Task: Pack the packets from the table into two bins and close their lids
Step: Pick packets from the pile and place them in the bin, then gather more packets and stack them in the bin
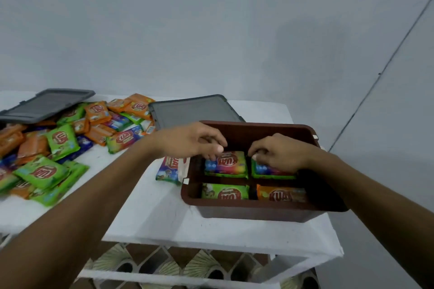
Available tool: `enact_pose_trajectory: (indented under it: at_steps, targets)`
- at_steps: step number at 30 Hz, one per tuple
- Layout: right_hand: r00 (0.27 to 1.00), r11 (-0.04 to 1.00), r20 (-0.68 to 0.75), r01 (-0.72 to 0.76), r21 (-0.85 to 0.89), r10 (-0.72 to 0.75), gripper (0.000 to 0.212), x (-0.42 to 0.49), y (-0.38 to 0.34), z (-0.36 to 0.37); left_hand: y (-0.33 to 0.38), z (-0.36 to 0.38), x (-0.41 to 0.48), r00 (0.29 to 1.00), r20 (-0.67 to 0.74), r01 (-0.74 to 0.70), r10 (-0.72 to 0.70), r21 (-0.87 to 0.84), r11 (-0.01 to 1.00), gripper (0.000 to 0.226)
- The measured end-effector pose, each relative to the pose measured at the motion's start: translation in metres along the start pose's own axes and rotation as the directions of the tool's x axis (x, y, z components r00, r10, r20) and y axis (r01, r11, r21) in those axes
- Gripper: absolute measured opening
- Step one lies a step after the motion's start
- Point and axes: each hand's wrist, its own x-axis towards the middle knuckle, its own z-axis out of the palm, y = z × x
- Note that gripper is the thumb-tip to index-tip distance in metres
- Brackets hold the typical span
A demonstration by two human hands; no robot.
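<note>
A brown bin [258,212] stands open on the white table at the right. Inside lie a rainbow packet [226,164] at back left, a second rainbow packet [270,171] at back right, a green packet [224,191] and an orange packet [280,195] in front. My left hand [195,139] reaches over the bin's left rim, fingertips on the back-left packet. My right hand [279,151] presses on the back-right packet with curled fingers. A heap of loose packets [58,141] covers the table's left.
A grey lid [195,109] lies flat behind the bin. A second grey lid [44,104] rests tilted on the heap at back left. One rainbow packet [170,169] lies outside the bin's left wall. The table's front edge [211,241] is close; patterned floor shows below.
</note>
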Motion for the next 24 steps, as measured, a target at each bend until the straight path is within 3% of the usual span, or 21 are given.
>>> enact_pose_trajectory:
  at_steps: [2, 4, 9, 12, 15, 18, 21, 24]
  targets:
    - [0.996, 0.998, -0.072, 0.060, 0.024, -0.058, 0.023, 0.012, -0.017, -0.004, -0.015, -0.021, -0.025, 0.995, -0.082, 0.034, -0.052, -0.202, 0.979, 0.031]
    - [0.986, 0.991, -0.118, 0.121, 0.050, -0.114, 0.023, 0.026, -0.040, -0.006, -0.041, -0.039, -0.049, 0.978, -0.172, 0.072, -0.120, -0.266, 0.961, 0.030]
    - [0.936, 0.962, -0.240, 0.271, 0.029, -0.256, 0.018, 0.068, -0.113, -0.005, -0.131, -0.078, -0.101, 0.888, -0.316, 0.332, -0.333, -0.057, 0.941, 0.020]
    - [0.930, 0.955, -0.244, 0.293, 0.040, -0.275, 0.019, 0.094, -0.158, 0.001, -0.179, -0.095, -0.120, 0.883, -0.375, 0.361, -0.281, 0.159, 0.919, 0.017]
    - [0.973, 0.979, -0.116, 0.202, -0.005, -0.201, 0.026, 0.120, -0.194, 0.018, -0.215, -0.104, -0.123, 0.888, -0.388, 0.366, -0.246, 0.275, 0.889, 0.026]
    - [1.000, 0.992, -0.003, -0.003, -0.125, 0.003, 0.040, 0.145, -0.213, 0.047, -0.235, -0.109, -0.114, 0.898, -0.402, 0.350, -0.179, 0.404, 0.845, 0.039]
    - [0.962, 0.945, -0.008, -0.268, -0.189, 0.271, 0.049, 0.156, -0.225, 0.084, -0.243, -0.105, -0.101, 0.913, -0.388, 0.324, -0.125, 0.504, 0.801, 0.052]
    - [0.928, 0.890, -0.066, -0.370, -0.265, 0.366, 0.047, 0.159, -0.237, 0.115, -0.250, -0.096, -0.098, 0.913, -0.405, 0.286, -0.047, 0.554, 0.782, 0.047]
